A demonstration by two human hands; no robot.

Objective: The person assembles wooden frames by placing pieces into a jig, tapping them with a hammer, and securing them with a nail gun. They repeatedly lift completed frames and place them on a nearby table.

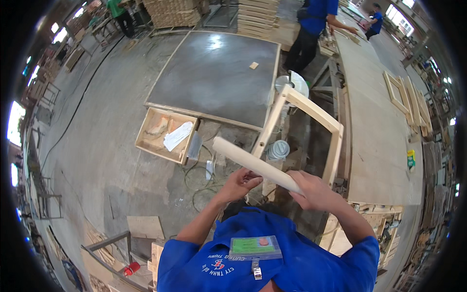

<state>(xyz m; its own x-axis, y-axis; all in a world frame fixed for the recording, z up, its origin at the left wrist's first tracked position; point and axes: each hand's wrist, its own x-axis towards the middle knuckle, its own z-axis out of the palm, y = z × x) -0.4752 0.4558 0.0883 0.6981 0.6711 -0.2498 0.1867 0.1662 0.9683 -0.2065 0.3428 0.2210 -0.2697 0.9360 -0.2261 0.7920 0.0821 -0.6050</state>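
Observation:
My right hand [314, 191] is wrapped round the near end of a pale wooden bar [255, 164]. The bar has a rounded far end and slants up to the left in front of me. Just below its middle, my left hand [239, 184] has its fingers curled toward the thumb; whatever they pinch, if anything, is too small to make out. Beyond the bar, an open wooden frame [314, 109] leans at an angle, its near end partly hidden behind the bar and my right hand.
Ahead stands a low dark-topped table [214, 73] with a small wood chip on it. An open wooden box [168, 134] with papers sits at its near edge. A long workbench [377, 121] runs along the right, with more frames [408, 100]. Another person [311, 29] works beside it.

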